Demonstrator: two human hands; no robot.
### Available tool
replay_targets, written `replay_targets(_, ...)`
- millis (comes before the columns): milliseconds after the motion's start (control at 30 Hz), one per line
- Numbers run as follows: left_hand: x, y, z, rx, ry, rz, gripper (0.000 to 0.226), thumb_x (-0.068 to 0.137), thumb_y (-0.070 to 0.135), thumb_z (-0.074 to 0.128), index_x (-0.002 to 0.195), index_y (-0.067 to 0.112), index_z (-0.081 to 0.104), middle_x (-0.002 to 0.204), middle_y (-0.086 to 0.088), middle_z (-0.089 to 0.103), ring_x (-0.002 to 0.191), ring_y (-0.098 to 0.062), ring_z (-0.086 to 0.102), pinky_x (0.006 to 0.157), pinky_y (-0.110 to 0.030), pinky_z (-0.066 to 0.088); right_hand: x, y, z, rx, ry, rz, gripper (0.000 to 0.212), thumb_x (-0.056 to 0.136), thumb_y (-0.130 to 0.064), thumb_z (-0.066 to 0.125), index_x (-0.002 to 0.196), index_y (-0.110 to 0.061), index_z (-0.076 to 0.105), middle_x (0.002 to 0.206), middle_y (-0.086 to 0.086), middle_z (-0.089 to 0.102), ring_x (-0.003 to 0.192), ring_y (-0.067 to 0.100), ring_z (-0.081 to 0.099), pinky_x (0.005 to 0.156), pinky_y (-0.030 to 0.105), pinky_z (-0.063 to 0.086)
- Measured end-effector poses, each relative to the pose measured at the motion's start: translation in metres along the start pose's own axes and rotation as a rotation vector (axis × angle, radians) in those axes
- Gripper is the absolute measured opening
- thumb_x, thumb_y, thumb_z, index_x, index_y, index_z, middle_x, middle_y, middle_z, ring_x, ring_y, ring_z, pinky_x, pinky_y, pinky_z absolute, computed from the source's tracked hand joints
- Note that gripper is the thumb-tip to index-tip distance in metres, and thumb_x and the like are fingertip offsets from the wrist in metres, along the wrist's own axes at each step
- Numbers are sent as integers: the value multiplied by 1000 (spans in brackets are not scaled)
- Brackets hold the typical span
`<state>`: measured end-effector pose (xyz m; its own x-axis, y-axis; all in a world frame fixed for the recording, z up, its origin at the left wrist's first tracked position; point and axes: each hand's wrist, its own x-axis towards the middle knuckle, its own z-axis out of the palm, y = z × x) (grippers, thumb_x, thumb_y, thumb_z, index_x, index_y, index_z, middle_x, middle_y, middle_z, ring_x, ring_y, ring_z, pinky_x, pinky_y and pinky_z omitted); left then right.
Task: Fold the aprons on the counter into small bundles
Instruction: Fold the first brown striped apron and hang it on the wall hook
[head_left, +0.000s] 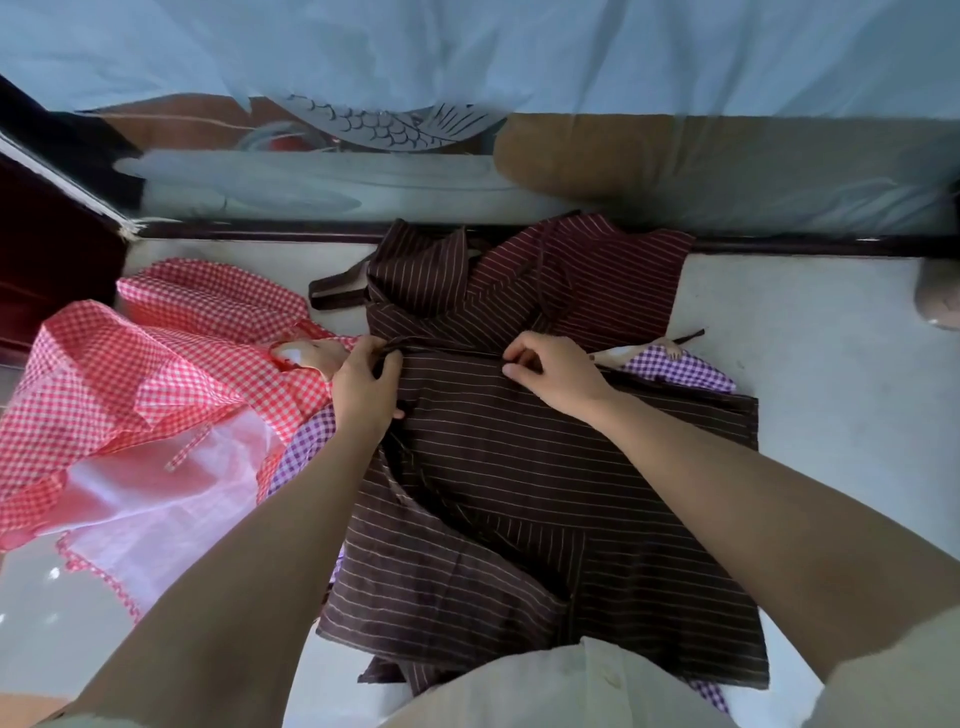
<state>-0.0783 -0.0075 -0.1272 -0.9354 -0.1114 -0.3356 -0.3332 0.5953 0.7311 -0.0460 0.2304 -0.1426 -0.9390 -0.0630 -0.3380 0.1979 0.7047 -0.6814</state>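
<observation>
Both hands pinch a fold edge running crosswise over the brown apron (519, 467) on the counter (810, 364). Left hand (363, 387) seems to grip a strap; right hand (553, 371) pinches cloth. The apron's length runs away from the person.

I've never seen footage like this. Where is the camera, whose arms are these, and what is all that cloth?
No machine here: a person wears a wide-angle camera on the head, so you look down along their own bare arms. It is the only view. On the pale counter lies a dark brown striped apron, and both hands work on it: the left hand and the right hand each pinch its folded upper edge. Behind it lies a maroon striped cloth. To the left sits a crumpled red checked apron, and a purple checked one peeks out from under the brown.
</observation>
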Motion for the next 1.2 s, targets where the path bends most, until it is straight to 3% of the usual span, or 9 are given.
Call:
replay_targets(100,-2,1,0,-28,3,24,12,99,24,52,107,17,58,96,2,67,47,-7,62,42,-14,48,16,-12,3,24,151,-72,30,95,-29,61,123,-19,61,115,-4,54,88,8,55,82,25,48)
replay_targets(267,-5,5,-4,-82,-49,91,9,98,22,54,106,19,57,98,2,66,59,-10,63,38,-13,43,45,-54,21,-23,-102,-155,40,92,-41,63,126,-21,62,130,2,54,122,20,46,106,40,37)
replay_targets(500,4,1,-9,26,-81,167,7,98,21,54,103,20,59,89,2,66,49,-5,58,41,-16,44,56,-75,19,295,9,-84,22,93,-23,61,85,-8,73,91,5,67,88,15,61,87,36,48)
replay_targets(600,8,2,-6,36,-89,150,9,99,22,53,104,18,60,88,1,66,46,-10,59,39,-19,45,55,-82,0,518,-301,58,32,99,-26,54,79,-4,64,68,7,65,61,13,57,70,29,49)
replay_targets(733,15,0,-7,101,-77,68,14,100,25,49,108,17,58,96,4,64,42,-12,61,37,-18,45,55,-69,-34,242,-762,214,30,96,-36,60,79,-11,58,52,-3,37,48,11,31,56,26,34)
replay_targets(800,18,-1,-7,125,-105,15,15,101,27,48,109,17,55,97,2,62,43,-15,62,36,-17,43,59,-59,-56,199,-638,251,24,95,-33,62,84,-11,63,63,2,47,58,14,42,65,30,41)
replay_targets(967,21,3,-2,95,-64,-79,22,101,32,45,110,16,57,94,-2,61,55,-22,65,35,-19,44,68,-31,-87,519,490,93,16,94,-22,60,109,-25,55,100,-7,58,94,7,57,89,27,46)
replay_targets(1033,22,6,0,141,-19,-93,28,101,35,43,112,14,58,94,-4,64,58,-25,66,46,-28,52,55,-21,-76,287,534,5,20,90,-19,61,109,-24,58,106,-7,58,97,7,57,93,30,49)
replay_targets(1200,14,12,9,295,317,178,27,93,24,57,110,3,52,108,-14,54,92,-26,54,70,-37,46,7,-2,-20,-86,182,-97,12,91,-26,64,102,-24,68,102,-7,55,88,7,51,96,43,42)
